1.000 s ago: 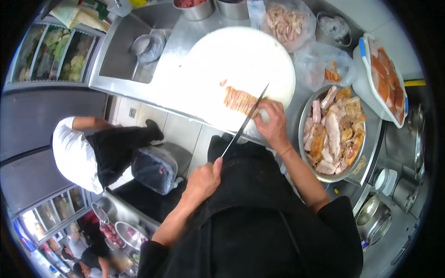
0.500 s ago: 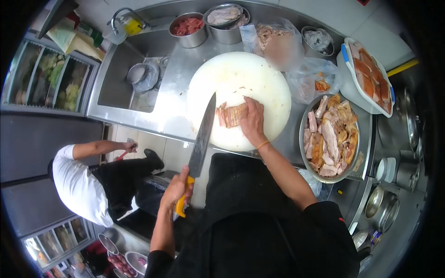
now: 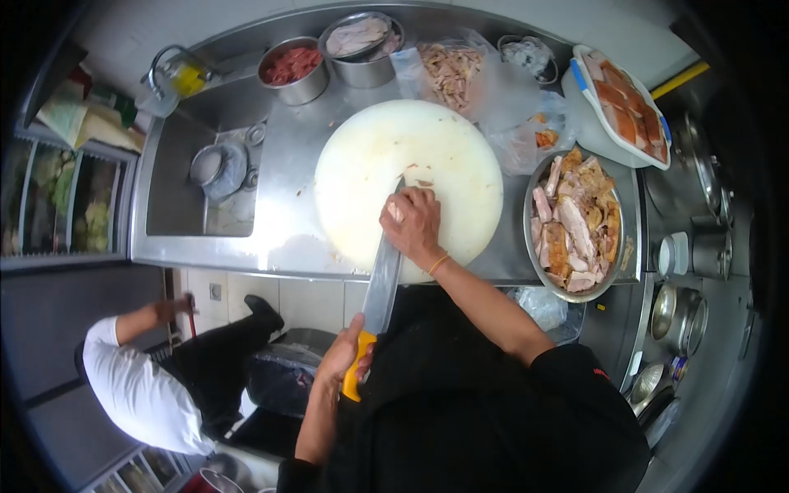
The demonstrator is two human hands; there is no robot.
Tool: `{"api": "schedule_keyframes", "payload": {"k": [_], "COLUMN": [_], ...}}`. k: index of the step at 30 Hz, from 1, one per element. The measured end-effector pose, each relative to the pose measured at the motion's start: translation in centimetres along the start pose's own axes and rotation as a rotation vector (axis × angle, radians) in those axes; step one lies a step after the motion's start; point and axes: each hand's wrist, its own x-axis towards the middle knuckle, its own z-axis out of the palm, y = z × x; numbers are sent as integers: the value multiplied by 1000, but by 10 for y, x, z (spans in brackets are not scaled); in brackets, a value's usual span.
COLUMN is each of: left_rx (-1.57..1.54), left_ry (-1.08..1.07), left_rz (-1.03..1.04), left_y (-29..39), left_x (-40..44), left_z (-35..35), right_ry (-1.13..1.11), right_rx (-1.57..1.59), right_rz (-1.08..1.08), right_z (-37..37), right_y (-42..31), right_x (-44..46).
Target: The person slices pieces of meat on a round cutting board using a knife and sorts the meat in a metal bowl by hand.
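My left hand is wrapped around the yellow handle of a long, broad-bladed knife. Its blade reaches over the near edge of the round white cutting board, with the tip just beyond my right hand. My right hand is curled over the sliced meat and against the upper part of the blade. Only a small pinkish bit of that meat shows between the fingers; the rest is hidden. A few brown scraps lie on the board past my fingertips.
Right of the board stands a metal bowl of meat pieces, with a white tub of browned slabs behind it. Pots of raw meat and bagged strips line the back. A sink is left; a person in white bends below.
The knife has moved right, its blade now at the meat under my right hand. My right hand has shifted left and curled over the slices, covering them. The view has shifted slightly.
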Motion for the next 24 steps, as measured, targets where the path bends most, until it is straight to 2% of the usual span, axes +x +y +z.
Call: {"api": "schedule_keyframes", "payload": {"k": [5,8,11,16,18,20,24], "left_rx": [-22,-12,88,164,171,178,181], "left_ry": [-23,-8,4,13,56,95,230], "left_rz": [-31,10,96,211,201,201,179], "left_y": [26,56,104,195,216,221,197], "left_x": [6,9,17,54,67,75,68], "left_z": [16,36,61,103,117,123,118], "right_ry": [53,149,195,343,311,183,-33], "right_rx": [114,152,162,91,22,-99,-259], "right_rz": [65,21,39,-18,32,43,-30], "right_z": [-6,-7,-23,-8,-3,15,42], "right_y": [1,16,38,124,155,194,228], "right_x": [15,40,89,216,266,301,311]}}
